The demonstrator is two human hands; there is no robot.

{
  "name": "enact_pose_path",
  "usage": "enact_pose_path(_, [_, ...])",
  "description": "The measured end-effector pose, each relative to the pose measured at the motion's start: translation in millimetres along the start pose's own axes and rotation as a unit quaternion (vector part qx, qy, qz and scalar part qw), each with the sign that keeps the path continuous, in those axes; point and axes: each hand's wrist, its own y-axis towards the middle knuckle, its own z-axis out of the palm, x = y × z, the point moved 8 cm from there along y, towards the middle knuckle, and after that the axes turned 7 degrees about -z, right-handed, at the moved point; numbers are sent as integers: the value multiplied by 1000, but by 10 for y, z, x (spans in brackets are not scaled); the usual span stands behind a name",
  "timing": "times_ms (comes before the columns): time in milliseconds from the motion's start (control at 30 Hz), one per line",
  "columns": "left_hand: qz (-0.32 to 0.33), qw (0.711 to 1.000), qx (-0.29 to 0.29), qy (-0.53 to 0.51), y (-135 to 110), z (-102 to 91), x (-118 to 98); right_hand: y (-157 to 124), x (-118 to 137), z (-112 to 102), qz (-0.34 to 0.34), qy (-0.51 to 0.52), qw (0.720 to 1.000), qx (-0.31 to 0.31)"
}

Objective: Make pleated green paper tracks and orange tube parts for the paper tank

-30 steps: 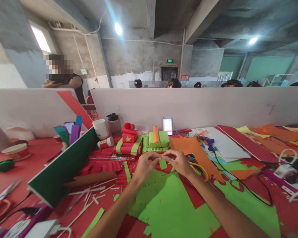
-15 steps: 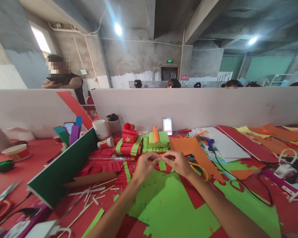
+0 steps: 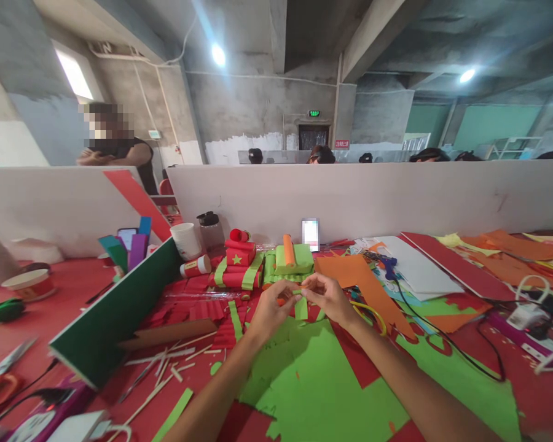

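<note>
My left hand [image 3: 273,305] and my right hand [image 3: 328,299] meet over the table with fingertips pinched together. Between them is a small piece of orange paper [image 3: 299,287], mostly hidden by the fingers. Just under the fingertips shows a short green paper strip [image 3: 301,309]; whether it is held or lies behind, I cannot tell. Beyond the hands sits a green paper model [image 3: 295,261] with an orange paper roll [image 3: 288,250] on top. To its left stands a red paper model [image 3: 239,258] with green bands and a star. A large green paper sheet [image 3: 322,374] lies under my forearms.
At left a dark green board [image 3: 120,307] stands on edge, with thin sticks [image 3: 166,368] beside it. Toward the right lie orange paper [image 3: 364,276], a blue glue gun [image 3: 389,267] and its cable. A phone [image 3: 310,235] leans on the white partition [image 3: 373,196].
My fingers have shifted slightly around the orange paper, and the left hand is a little more upright. The models on the table have stayed in place.
</note>
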Motion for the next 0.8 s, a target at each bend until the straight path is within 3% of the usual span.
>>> enact_pose_path(267, [-21,1000,-18,-3,26,-29,72,-8,-19,-1,29,17,999,0])
enact_pose_path(433, [-47,998,-1,-38,37,-1,141,-4,-49,5,31,31,999,9])
enact_pose_path(800, [-38,999,0,-14,15,24,63,3,10,-13,0,-34,999,8])
